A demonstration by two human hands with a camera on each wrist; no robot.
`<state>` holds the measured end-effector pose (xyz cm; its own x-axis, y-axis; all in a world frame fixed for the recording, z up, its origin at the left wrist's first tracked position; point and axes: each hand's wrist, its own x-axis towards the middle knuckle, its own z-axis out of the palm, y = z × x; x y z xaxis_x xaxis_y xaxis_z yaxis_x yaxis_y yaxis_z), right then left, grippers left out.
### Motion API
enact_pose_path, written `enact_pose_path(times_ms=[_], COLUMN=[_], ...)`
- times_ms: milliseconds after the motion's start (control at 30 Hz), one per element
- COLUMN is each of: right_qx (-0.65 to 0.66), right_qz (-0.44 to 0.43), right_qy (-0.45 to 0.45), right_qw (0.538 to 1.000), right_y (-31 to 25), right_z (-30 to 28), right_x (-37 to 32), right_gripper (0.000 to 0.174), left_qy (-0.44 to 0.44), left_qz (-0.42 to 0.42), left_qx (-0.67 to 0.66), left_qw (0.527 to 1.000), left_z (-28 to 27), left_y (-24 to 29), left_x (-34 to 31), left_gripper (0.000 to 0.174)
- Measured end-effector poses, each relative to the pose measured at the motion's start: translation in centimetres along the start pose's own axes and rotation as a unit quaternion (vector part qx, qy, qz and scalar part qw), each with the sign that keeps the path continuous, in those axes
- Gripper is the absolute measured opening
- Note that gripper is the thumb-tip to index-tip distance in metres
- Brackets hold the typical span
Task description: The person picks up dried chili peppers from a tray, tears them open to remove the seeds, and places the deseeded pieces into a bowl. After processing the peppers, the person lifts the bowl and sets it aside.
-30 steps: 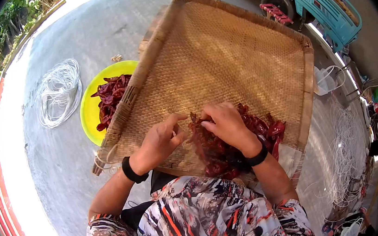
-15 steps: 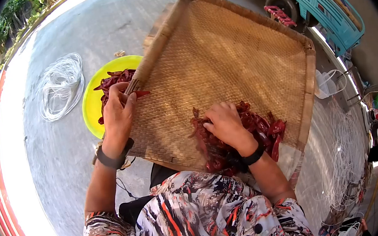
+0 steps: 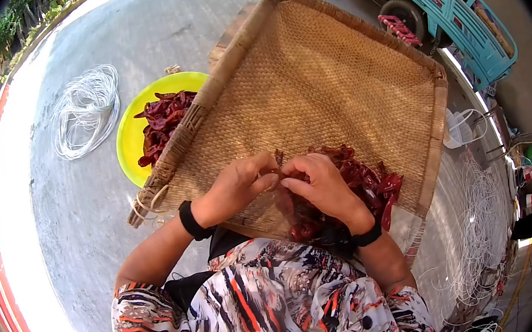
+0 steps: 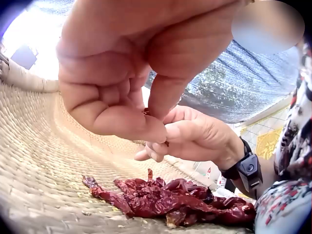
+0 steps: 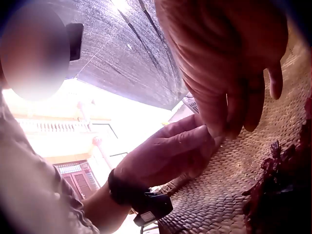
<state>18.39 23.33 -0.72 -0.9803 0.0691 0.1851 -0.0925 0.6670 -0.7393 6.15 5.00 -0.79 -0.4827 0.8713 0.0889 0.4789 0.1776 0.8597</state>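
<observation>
Both hands meet over the near part of a woven bamboo tray [image 3: 328,74]. My left hand [image 3: 236,189] pinches a dried red chili [image 4: 146,111] between thumb and fingers; only small red bits of it show in the left wrist view. Fingertip to fingertip with it, my right hand [image 3: 322,189] pinches at the same chili, most of which the fingers hide. Below and beside the right hand lies a pile of dried red chilies [image 3: 380,186], wrinkled and glossy. More chilies [image 3: 165,118] fill a yellow plate [image 3: 125,149] left of the tray.
The tray's raised rim [image 3: 227,59] runs between hands and plate. White cord lies coiled [image 3: 86,111] on the concrete at left, and more loose cord [image 3: 476,221] at right. A white plastic container [image 3: 458,127] stands by the tray's right edge, a turquoise cart [image 3: 458,13] behind.
My left hand was by the right hand, then at the plate's side with a red chili at its fingers; now it is back over the tray at the right hand, which stays by the pile.
</observation>
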Motion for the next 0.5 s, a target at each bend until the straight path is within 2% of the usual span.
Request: enact_pose_path(times_ms=[100,167,200,267,333,367,467,500], right_qx=[0.058,-0.121,-0.209,-0.203,-0.209,-0.216,-0.249,-0.260], right_qz=[0.057,-0.021,-0.059,-0.044,-0.047,-0.057,-0.062,-0.062], right_qy=[0.002,0.063,0.093,0.058,0.034,0.028,0.000,-0.013], right_qw=[0.997,0.990,0.972,0.976,0.976,0.974,0.967,0.963], right_y=[-0.1,1.1,1.9,3.6,5.1,5.7,6.0,6.1], right_z=[-0.4,-0.1,0.2,1.0,1.8,2.3,2.4,2.5], right_x=[0.5,0.9,1.0,1.7,2.1,2.3,3.1,3.5], right_gripper=[0.013,0.015,0.016,0.020,0.021,0.021,0.018,0.017], left_qy=[0.036,0.093,0.132,0.190,0.313,0.352,0.300,0.234], left_qz=[-0.010,-0.041,-0.060,-0.122,-0.118,-0.098,-0.105,-0.088], left_qx=[0.036,0.066,0.023,-0.039,-0.037,-0.078,-0.065,-0.013], left_qw=[0.999,0.993,0.989,0.973,0.942,0.928,0.946,0.968], left_z=[-0.7,-2.2,-3.1,-5.0,-6.3,-6.4,-5.9,-5.6], left_y=[0.1,-0.6,-0.8,-2.0,-3.2,-3.1,-3.0,-3.0], left_x=[0.2,0.1,0.0,-0.4,-0.4,-0.6,-1.5,-1.8], left_gripper=[0.020,0.018,0.017,0.018,0.029,0.039,0.041,0.038])
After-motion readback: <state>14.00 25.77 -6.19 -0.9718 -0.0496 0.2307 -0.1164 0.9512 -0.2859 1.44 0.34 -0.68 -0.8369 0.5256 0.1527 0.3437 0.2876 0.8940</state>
